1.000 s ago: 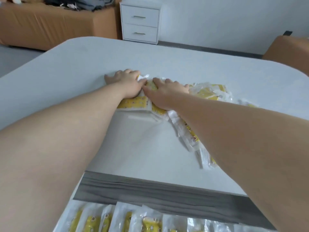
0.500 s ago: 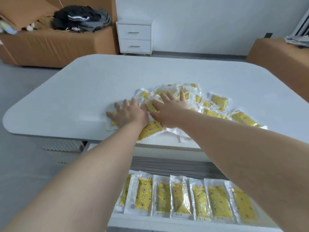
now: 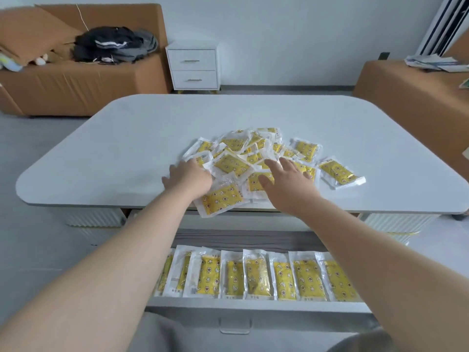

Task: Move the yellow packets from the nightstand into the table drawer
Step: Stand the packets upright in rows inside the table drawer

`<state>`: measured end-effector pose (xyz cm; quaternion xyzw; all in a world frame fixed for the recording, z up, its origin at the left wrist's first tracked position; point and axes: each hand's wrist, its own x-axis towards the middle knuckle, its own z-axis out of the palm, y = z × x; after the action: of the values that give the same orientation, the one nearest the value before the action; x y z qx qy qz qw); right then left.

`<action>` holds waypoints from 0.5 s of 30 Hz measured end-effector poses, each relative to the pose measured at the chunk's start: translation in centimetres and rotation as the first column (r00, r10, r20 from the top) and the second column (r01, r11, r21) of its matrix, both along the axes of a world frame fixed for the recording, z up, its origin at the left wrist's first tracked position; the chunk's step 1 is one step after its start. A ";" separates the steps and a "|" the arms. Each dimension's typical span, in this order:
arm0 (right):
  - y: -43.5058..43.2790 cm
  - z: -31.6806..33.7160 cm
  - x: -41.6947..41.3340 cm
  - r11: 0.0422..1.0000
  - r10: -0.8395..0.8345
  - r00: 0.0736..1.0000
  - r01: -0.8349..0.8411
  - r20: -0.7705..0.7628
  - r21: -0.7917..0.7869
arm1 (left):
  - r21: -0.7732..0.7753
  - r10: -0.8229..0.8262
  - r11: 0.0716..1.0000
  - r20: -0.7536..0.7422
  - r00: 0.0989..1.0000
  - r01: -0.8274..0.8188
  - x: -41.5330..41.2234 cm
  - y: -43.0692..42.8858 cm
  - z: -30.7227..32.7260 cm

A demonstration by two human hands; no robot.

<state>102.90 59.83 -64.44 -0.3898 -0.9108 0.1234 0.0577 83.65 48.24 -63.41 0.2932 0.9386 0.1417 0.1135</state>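
A loose pile of yellow packets [image 3: 256,153] in clear wrappers lies on the white table [image 3: 127,153], near its front edge. My left hand [image 3: 189,177] rests on the pile's left side, fingers curled over packets; one packet [image 3: 220,199] pokes out under it past the table edge. Just right of it, my right hand [image 3: 289,184] hovers over the pile with fingers spread, holding nothing. Below, the open table drawer [image 3: 253,307] holds a neat row of several yellow packets [image 3: 256,275]. The white nightstand [image 3: 194,66] stands at the back wall.
An orange sofa [image 3: 76,82] with dark clothes on it stands at the back left. Another orange seat [image 3: 411,92] with papers is at the right. Grey floor surrounds the table.
The view has pulled back and tipped down, showing the whole drawer. Both hands slid toward the front edge with packets; my right hand lifted off and spread its fingers.
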 end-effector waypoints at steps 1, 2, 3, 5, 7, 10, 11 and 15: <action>-0.2 -0.4 0.6 1.000 -0.017 0.999 0.016 -0.045 -0.010 | -0.002 -0.053 0.999 0.018 0.998 0.053 0.9 -0.8 0.2; -0.3 -0.8 1.1 1.000 -0.026 0.997 0.025 -0.079 -0.015 | 0.000 -0.097 0.995 0.043 0.994 0.097 2.1 -1.6 0.4; -0.4 -1.1 1.6 1.000 -0.028 0.995 0.027 -0.097 -0.011 | 0.001 -0.133 0.991 0.057 0.989 0.133 3.4 -2.1 0.7; -0.4 -1.1 2.3 1.000 -0.010 0.995 0.011 -0.100 0.014 | -0.023 -0.194 0.980 0.037 0.980 0.195 5.9 -2.9 1.1; -0.3 -0.8 2.8 0.999 0.007 0.996 -0.003 -0.089 0.044 | -0.044 -0.260 0.965 -0.017 0.965 0.259 8.1 -3.4 1.0; 0.1 -0.7 3.1 0.997 0.031 0.998 -0.027 -0.058 0.069 | -0.086 -0.363 0.931 -0.098 0.927 0.356 9.0 -3.6 0.7; 0.2 -1.0 3.1 0.997 0.045 0.998 -0.041 -0.053 0.070 | -0.088 -0.382 0.923 -0.108 0.918 0.374 8.8 -3.5 0.8; 0.7 -2.0 2.4 0.991 0.100 0.994 -0.095 -0.052 0.093 | -0.048 -0.427 0.904 -0.101 0.899 0.424 7.1 -2.6 1.0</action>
<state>105.27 60.53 -66.44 -0.3383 -0.9313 0.0960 0.0951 90.78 45.65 -62.42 0.4969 0.8584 0.0855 0.0942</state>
